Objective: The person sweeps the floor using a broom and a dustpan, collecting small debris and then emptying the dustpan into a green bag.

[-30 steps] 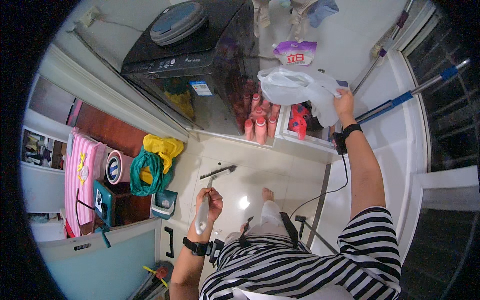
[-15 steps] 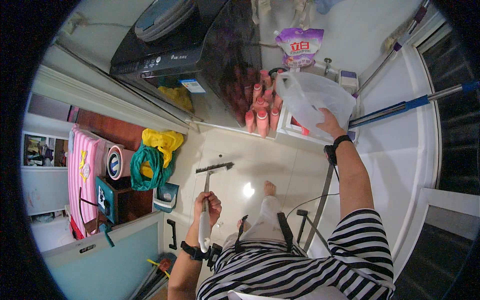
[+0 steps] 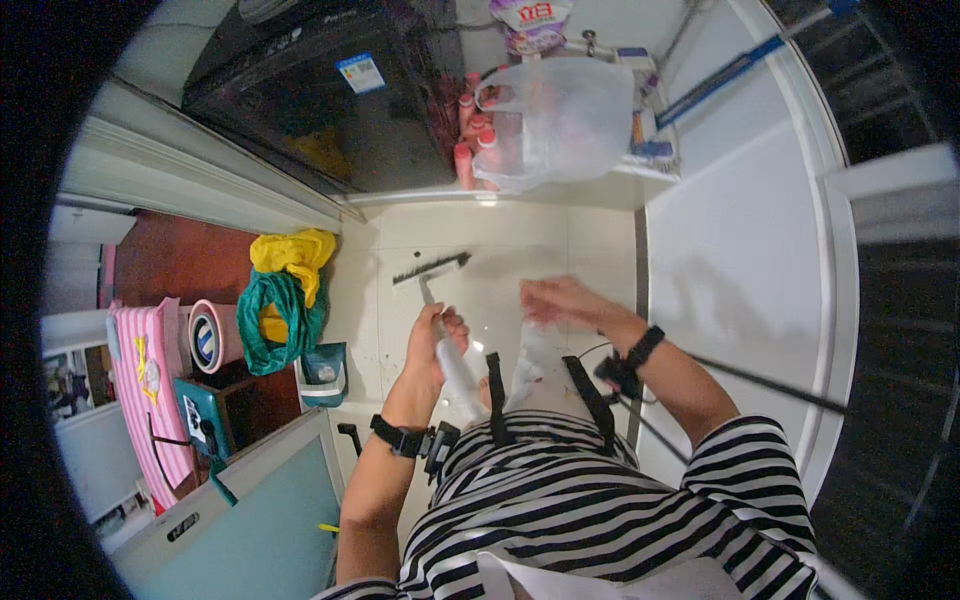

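The right hand (image 3: 568,300) is too blurred to tell its grip, while the left hand (image 3: 425,342) clasps a white-handled brush (image 3: 458,380), its straight black-bristled head (image 3: 432,269) beyond the fist.

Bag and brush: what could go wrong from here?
The bag lies loose at the front of the ledge, no hand on it, so it might slip off. It overlaps the bottles in view; moving it could topple one. Only the left hand grips the brush, so it might twist if pushed.
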`<state>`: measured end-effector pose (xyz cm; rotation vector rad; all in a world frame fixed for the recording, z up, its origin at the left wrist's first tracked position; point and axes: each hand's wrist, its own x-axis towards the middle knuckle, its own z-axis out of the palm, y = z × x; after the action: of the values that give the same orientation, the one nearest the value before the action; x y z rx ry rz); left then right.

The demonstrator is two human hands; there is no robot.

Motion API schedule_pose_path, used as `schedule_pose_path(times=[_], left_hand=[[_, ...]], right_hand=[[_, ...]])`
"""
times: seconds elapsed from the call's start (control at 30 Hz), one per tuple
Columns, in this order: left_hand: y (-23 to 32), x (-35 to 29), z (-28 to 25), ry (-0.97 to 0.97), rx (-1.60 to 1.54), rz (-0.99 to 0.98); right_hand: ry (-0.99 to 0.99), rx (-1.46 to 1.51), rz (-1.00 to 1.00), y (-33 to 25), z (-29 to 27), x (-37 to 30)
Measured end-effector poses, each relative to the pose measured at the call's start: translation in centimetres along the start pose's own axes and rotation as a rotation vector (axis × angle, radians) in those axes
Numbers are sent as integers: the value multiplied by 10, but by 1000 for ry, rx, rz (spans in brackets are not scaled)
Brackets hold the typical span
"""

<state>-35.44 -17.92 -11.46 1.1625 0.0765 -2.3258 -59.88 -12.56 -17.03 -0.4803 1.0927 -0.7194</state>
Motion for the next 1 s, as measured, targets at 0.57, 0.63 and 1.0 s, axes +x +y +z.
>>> schedule_pose_path(times=[0.57, 0.63, 1.0], left_hand=[[-211, 19, -48, -329, 1140, -306], [-218, 28, -44, -365, 1356, -309], [-167, 51, -84, -183, 1309, 97]], right_hand=[[421, 643, 183, 145, 109, -197], [493, 608, 187, 158, 99, -196], [900, 335, 92, 236, -16, -143]])
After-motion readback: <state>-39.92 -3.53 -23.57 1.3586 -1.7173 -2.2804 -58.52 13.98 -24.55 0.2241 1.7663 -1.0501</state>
